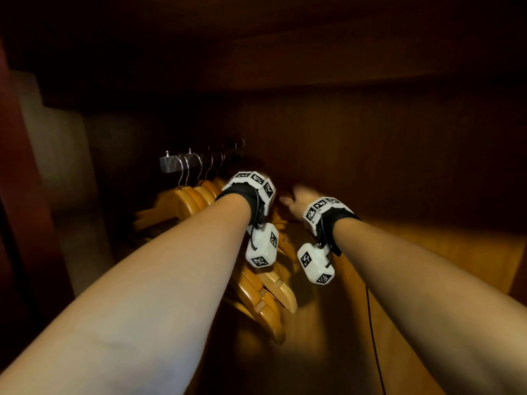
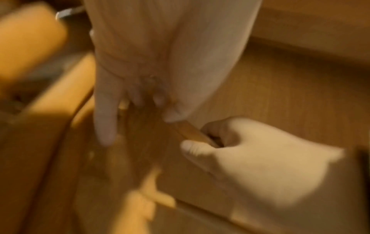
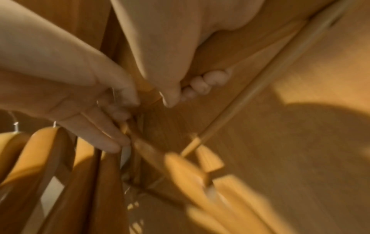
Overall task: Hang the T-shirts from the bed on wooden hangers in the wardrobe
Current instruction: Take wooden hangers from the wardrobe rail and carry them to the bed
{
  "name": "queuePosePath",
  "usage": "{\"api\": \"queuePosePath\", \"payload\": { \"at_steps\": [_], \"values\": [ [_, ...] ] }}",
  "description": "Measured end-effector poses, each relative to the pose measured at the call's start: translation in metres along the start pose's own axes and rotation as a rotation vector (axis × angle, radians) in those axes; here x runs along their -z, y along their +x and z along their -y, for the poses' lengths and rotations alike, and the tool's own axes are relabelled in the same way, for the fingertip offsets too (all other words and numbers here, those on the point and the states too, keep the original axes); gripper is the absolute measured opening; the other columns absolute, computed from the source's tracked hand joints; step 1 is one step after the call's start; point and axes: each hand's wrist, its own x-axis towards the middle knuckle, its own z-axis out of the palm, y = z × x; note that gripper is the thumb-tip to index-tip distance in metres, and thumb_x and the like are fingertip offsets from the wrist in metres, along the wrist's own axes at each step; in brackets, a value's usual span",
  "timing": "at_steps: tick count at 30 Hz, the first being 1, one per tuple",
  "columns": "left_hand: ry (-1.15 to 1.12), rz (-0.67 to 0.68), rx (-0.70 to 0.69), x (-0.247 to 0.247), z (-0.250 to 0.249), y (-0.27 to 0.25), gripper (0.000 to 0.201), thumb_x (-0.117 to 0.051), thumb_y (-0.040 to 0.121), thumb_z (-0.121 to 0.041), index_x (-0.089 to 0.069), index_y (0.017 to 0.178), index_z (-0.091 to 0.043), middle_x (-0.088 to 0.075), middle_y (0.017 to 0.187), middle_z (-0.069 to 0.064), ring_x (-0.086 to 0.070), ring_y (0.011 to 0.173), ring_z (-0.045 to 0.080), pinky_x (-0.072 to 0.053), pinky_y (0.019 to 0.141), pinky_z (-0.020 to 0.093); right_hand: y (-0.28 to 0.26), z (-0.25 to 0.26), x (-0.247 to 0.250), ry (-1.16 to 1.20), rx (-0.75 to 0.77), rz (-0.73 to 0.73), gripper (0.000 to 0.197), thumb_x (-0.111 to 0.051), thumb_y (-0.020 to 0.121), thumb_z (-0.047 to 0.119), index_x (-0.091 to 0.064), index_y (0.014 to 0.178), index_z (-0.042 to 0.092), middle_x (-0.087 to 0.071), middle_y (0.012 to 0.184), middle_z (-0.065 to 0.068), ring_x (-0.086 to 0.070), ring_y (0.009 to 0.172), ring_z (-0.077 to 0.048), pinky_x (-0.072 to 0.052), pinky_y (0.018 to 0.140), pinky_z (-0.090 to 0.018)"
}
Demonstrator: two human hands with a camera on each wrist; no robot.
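Note:
Both arms reach into the dark wooden wardrobe (image 1: 370, 143). Several wooden hangers (image 1: 194, 198) hang by metal hooks from a short rail (image 1: 171, 165). My right hand (image 3: 176, 93) grips one arm of a wooden hanger (image 3: 148, 93), thumb on top and fingers curled under it. My left hand (image 3: 124, 107) pinches the same hanger near its middle, with two fingers stretched along the wood. In the head view the left hand is hidden behind its wrist cuff, and the right hand (image 1: 299, 198) shows blurred. No T-shirt is in view.
The other hangers (image 3: 46, 158) crowd close on the left of the held one, their arms fanning down toward me (image 1: 268, 303). The wardrobe's back panel (image 3: 300, 142) is right behind the hands. A shelf (image 1: 342, 67) runs overhead. A black cable (image 1: 373, 337) hangs under my right arm.

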Motion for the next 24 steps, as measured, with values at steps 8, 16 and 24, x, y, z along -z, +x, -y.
{"api": "queuePosePath", "payload": {
  "at_steps": [8,16,24],
  "values": [
    [0.008,-0.027,0.049,0.003,-0.002,-0.004,0.067,-0.057,0.097,-0.025,-0.024,0.154,-0.016,-0.023,0.159,0.019,-0.031,0.140,0.046,-0.039,0.102,0.058,0.005,-0.004,0.022,0.153,-0.058,-0.042,0.045,-0.041,0.106,0.028,-0.038,0.146,0.008,-0.052,0.139,-0.020,-0.053,0.124,-0.034,-0.040,0.092,-0.035],
    [-0.213,0.013,0.088,-0.011,-0.004,0.013,0.050,-0.064,0.092,-0.027,-0.048,0.136,-0.009,-0.049,0.139,0.019,-0.054,0.123,0.036,-0.048,0.099,0.044,0.005,-0.008,0.013,0.089,-0.094,-0.058,0.047,-0.047,0.104,0.032,-0.039,0.145,0.008,-0.053,0.138,-0.018,-0.054,0.123,-0.034,-0.042,0.090,-0.035],
    [-0.788,-0.138,0.260,-0.007,-0.008,-0.015,0.054,-0.057,0.093,-0.043,-0.054,0.134,-0.007,-0.057,0.134,0.017,-0.055,0.121,0.034,-0.046,0.101,0.037,-0.020,-0.014,0.028,-0.011,-0.136,-0.175,0.045,-0.052,0.098,0.049,-0.054,0.127,0.015,-0.061,0.111,-0.009,-0.061,0.106,-0.030,-0.049,0.087,-0.038]
  ]
}}
